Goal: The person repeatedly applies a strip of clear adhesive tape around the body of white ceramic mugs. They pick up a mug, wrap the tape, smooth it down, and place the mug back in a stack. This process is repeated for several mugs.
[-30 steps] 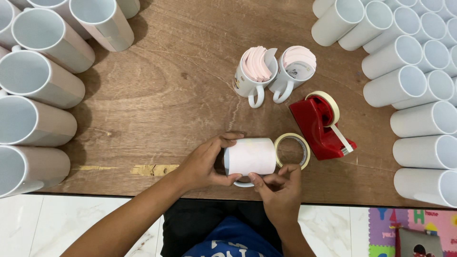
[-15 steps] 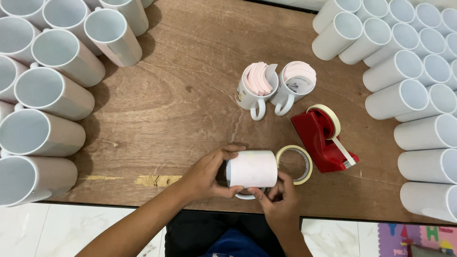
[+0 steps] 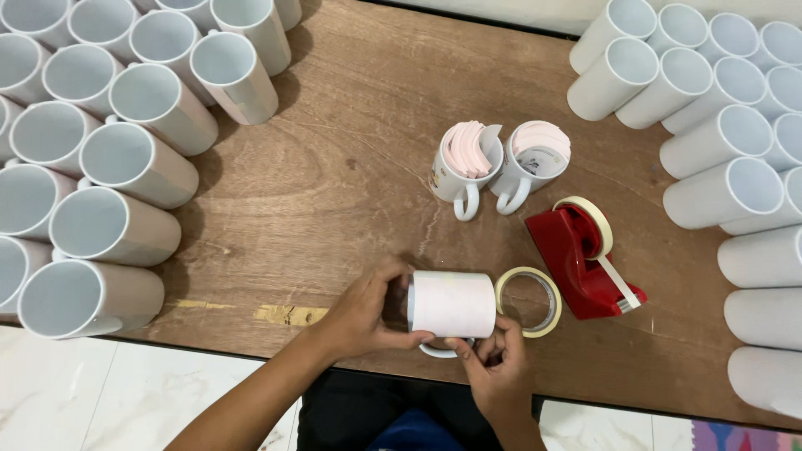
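Near the table's front edge (image 3: pixel 209 330), the left hand (image 3: pixel 363 313) curls around the open end of a white mug (image 3: pixel 451 305) lying on its side, while the right hand (image 3: pixel 493 367) pinches its lower rim, hiding the handle. Bare wood stays open mid-table between mug rows (image 3: pixel 109 225). Two upright mugs (image 3: pixel 468 167) hold pink sheets; tape roll (image 3: pixel 528 301) and red dispenser (image 3: pixel 581 259) sit just beside.

Bare forearms without sleeves; dark trousers and a blue garment below.
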